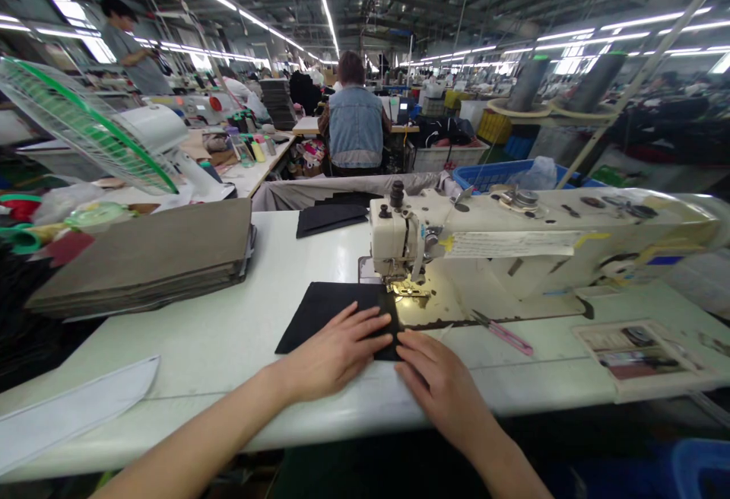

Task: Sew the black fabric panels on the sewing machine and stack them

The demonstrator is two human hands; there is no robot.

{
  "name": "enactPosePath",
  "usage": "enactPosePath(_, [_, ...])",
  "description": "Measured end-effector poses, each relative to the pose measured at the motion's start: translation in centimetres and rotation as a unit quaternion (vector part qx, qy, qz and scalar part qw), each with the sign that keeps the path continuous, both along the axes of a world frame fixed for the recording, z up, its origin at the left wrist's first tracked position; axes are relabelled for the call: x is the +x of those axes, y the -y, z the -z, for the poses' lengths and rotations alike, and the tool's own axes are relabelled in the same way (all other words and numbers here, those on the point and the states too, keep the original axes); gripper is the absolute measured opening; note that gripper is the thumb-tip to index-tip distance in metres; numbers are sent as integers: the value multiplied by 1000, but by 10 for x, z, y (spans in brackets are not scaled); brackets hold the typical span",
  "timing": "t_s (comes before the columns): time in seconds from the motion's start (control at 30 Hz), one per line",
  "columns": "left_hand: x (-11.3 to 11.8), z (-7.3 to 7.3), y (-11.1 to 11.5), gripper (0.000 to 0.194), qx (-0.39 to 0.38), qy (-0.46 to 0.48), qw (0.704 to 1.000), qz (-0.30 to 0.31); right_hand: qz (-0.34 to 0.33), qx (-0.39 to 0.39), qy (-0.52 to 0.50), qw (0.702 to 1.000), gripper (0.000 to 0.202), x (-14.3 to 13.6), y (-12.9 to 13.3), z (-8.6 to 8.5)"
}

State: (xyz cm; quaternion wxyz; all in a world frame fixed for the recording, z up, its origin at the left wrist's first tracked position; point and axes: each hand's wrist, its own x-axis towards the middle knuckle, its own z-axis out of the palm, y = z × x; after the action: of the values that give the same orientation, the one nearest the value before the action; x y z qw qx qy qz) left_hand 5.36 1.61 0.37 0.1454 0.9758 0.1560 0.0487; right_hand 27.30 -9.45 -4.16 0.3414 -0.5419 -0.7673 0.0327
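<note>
Matte black and flat, with a slanting left side and mostly straight edges: a black fabric panel (pixel 322 307) on the pale counter (pixel 211 362), far right corner right by the lit needle area of the sewing machine (pixel 490 221). Partly covered on its near right by the left hand (pixel 339 351), with grip open, fingers spread flat on the cloth and closed around nothing. At the panel's right edge, the right hand (pixel 445 377), with fingers bent and close together; impossible to tell if its grip pinches the cloth.

Just right of this hand, pink-handled snips (pixel 510 338), then a recessed tray (pixel 639 351) of small items. Behind the panel, more black pieces (pixel 331 219), partly hidden by the machine's head. To the left, a thick grey-brown stack (pixel 153 255), and nearer, a white pointed sheet (pixel 85 404). Beyond the stack, a white fan (pixel 153 126) with green trim; behind the machine, a blue basket (pixel 479 176). Straight ahead, seated with back turned, a person in a denim vest (pixel 357 130).
</note>
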Motion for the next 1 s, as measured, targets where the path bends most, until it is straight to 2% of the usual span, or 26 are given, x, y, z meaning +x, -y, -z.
enactPosePath(0.07, [-2, -2, 14, 48, -16, 4, 999, 34, -18, 6, 9, 1000, 26, 1, 7, -3])
enactPosePath(0.13, [-4, -2, 21, 48, -21, 12, 999, 24, -24, 7, 20, 999, 25, 2, 7, -8])
enactPosePath(0.2, [-3, 0, 18, 46, -17, 18, 1000, 9, -16, 5, 30, 999, 23, 2, 1, -11])
enactPosePath(0.53, [10, 7, -40, 39, 4, 37, 999, -7, 54, -17, 76, 995, 14, 5, -53, -14])
enactPosePath(0.7, [17, 7, -62, 39, 7, 51, 999, -12, 83, -27, 90, 992, 13, 6, -72, -14])
enactPosePath(0.83, [20, 9, -72, 40, 13, 38, 999, -32, 90, -29, 93, 991, 15, 7, -73, -14])
enactPosePath(1.0, [20, 13, -71, 41, 25, 42, 997, -54, 78, -22, 56, 995, 18, 6, -57, -9])
